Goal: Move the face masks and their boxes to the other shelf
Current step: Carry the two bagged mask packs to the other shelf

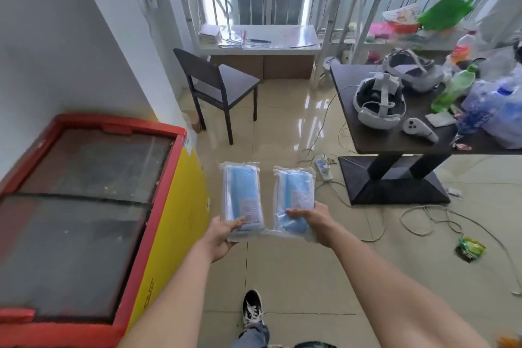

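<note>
1. Freezer (82, 206), lower left of the frame: a red-rimmed chest with dark lids, not part of the task.
2. Left hand (223, 234), lower centre: it grips the near end of the left pack (243, 200), thumb on top over the printed label and fingers underneath. The pack is held in the air over the floor (296, 268), its far end pointing up the frame.
3. Left pack: blue masks sealed in clear film. It is probably light and soft, and the glossy film is probably slippery. Held by one end, it may sag or slide, so a grasp nearer the middle, across its width, would be steadier.
4. Right pack (293, 200), just beside the left pack and apart from it: the same kind of pack, so likely the same handling. Loose film shows at its near end, and pinching film alone could tear it or let it slip.
5. Right hand (310, 220), centre: it holds the near end of the right pack, thumb across the top and fingers below.
6. Shelf (260, 37), upper centre: white frame with papers on its lower level. Whether this is the target shelf cannot be told.
7. Worktop (395, 141), right of the frame: it carries headsets, bottles and bags. No mask boxes are visible.
</note>
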The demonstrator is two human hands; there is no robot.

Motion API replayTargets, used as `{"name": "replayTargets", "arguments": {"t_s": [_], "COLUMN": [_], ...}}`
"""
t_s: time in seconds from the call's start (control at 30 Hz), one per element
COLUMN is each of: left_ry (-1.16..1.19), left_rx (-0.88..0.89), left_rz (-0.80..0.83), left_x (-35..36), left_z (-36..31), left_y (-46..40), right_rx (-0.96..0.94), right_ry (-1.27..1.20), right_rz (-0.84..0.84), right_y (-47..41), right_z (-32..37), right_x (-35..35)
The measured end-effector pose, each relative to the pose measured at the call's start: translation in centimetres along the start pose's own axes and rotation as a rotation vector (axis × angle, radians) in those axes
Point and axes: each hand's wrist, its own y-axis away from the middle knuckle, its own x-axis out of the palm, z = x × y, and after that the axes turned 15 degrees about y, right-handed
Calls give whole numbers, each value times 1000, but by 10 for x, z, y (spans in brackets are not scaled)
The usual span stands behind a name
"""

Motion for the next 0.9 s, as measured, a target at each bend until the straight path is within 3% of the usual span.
{"name": "replayTargets", "arguments": {"t_s": [0.23, 0.9], "left_ry": [-83, -48], "left_rx": [32, 75], "left_rz": [128, 136], "left_x": [66, 232], "left_z": [-91, -294], "left_y": [-80, -296], "right_rx": [-36, -19], "right_ry": [0, -27], "right_rz": [-14, 40], "right_y": [-88, -357], "right_z": [83, 303], "right_x": [-14, -59]}}
